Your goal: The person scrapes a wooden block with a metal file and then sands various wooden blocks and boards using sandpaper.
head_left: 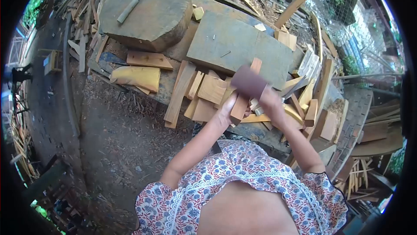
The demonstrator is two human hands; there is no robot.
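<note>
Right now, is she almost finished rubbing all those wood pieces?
Hard to say. Cut wood blocks already lie piled on the workbench. In hand: the left hand holds one wooden strip, and the right hand presses a brown sandpaper sheet on it. Many pieces lie around; which are sanded cannot be told.

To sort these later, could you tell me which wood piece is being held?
The upright reddish stick, gripped by the left hand; others lie loose.

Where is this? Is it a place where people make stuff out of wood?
Probably an outdoor woodworking yard. Cut wood pieces lie heaped about, a big round chopping block bears a knife, and the hands rub a stick with sandpaper.
</note>
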